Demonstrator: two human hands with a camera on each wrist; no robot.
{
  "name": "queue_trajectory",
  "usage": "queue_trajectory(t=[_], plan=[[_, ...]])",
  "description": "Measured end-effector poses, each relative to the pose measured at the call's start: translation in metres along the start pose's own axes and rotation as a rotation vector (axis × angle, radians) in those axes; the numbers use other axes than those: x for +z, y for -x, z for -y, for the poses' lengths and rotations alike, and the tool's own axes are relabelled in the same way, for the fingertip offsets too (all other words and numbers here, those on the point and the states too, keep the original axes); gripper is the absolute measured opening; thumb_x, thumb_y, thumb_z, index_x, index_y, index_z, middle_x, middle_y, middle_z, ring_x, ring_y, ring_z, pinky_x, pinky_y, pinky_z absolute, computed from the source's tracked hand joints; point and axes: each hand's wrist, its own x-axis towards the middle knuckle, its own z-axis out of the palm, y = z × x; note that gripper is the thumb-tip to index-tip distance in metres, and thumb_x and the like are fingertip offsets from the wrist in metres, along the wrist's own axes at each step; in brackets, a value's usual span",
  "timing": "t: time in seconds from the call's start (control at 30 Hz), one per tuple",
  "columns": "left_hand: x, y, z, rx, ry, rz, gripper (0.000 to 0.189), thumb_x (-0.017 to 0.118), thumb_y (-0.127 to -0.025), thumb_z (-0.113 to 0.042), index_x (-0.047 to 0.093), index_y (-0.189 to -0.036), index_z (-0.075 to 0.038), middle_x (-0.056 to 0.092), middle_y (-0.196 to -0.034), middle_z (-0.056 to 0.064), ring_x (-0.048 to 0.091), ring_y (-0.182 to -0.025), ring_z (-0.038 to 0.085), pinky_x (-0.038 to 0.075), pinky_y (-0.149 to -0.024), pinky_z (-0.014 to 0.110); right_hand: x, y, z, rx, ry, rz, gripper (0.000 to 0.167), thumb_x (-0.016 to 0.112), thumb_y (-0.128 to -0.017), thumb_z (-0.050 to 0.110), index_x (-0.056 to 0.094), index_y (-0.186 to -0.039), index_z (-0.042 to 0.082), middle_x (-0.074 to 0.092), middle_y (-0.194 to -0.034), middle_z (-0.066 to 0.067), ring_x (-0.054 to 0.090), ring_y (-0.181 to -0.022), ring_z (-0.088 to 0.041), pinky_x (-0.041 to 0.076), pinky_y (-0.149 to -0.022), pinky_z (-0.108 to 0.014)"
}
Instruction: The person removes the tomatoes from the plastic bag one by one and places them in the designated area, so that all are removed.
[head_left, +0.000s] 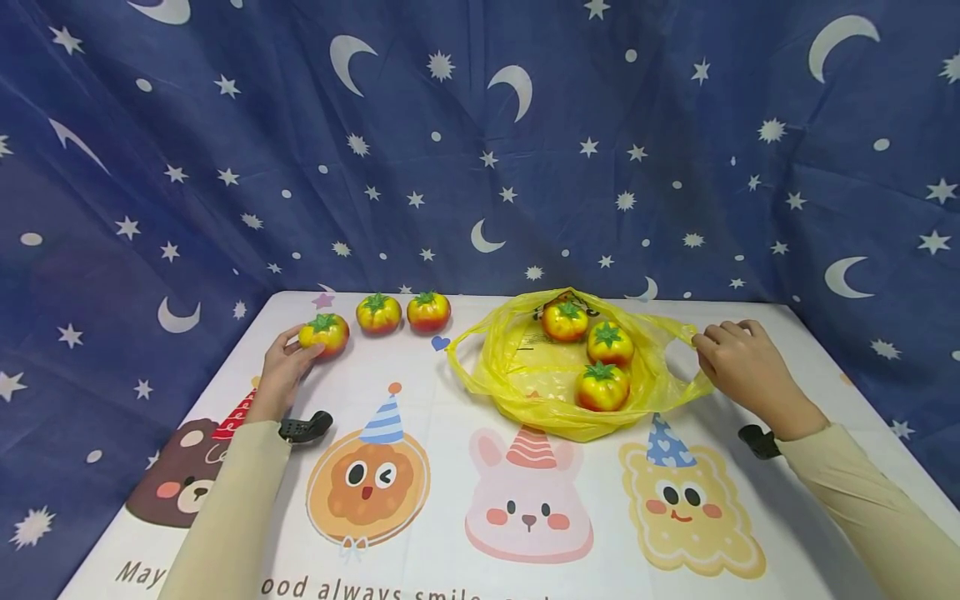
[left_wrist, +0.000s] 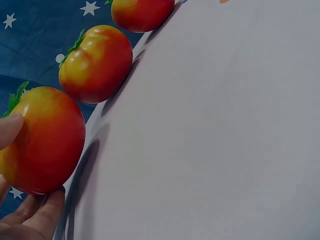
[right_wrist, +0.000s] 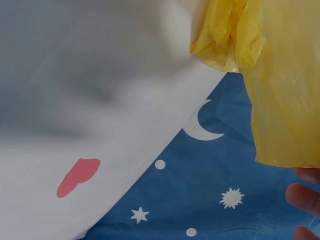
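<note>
My left hand (head_left: 285, 364) holds a red-and-yellow toy tomato (head_left: 325, 335) with a green leafy top at the table's far left. In the left wrist view the thumb lies on one side of this tomato (left_wrist: 47, 145) and the fingers curl under it. Two more tomatoes, one near (head_left: 378, 315) and one farther right (head_left: 428, 312), stand beside it in a row. My right hand (head_left: 746, 367) pinches the right handle of a yellow plastic bag (head_left: 517, 400). Inside the spread bag sit three tomatoes (head_left: 603, 387). The right wrist view shows the bag's crumpled plastic (right_wrist: 285, 90) above some fingertips (right_wrist: 302, 197).
A white tablecloth (head_left: 450, 500) with printed cartoon faces and lettering covers the table. A dark blue curtain (head_left: 420, 242) with moons and stars hangs behind its back edge. The bag's left handle loop (head_left: 459, 367) lies on the cloth.
</note>
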Motion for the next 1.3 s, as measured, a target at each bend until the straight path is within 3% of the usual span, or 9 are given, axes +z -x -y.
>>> queue_trajectory(t=[0.6,1.3], plan=[[-0.0022,-0.0023,0.0047,-0.027,-0.065,-0.008,0.071,0.058,-0.092,-0.017,0.019,-0.151,-0.019,0.02,-0.155,0.015,0.033,-0.133,0.025,0.03,-0.115,0.036,0.0011,0.0,-0.0012,-0.005,-0.001,-0.012,0.018,0.075,-0.065,-0.001,0.065,-0.08,-0.001,0.065,-0.074,-0.016,0.059,-0.069,-0.032,0.048,-0.071,-0.05],[-0.0024,-0.0009,0.0062,-0.032,-0.046,-0.001,0.07,0.054,-0.093,-0.011,0.017,-0.151,-0.02,0.016,-0.157,0.014,0.026,-0.14,0.027,0.026,-0.116,0.035,0.0004,0.0007,-0.0004,0.002,-0.004,0.0,0.019,0.076,-0.065,-0.001,0.065,-0.08,0.0,0.065,-0.074,-0.016,0.059,-0.07,-0.032,0.048,-0.072,-0.05]])
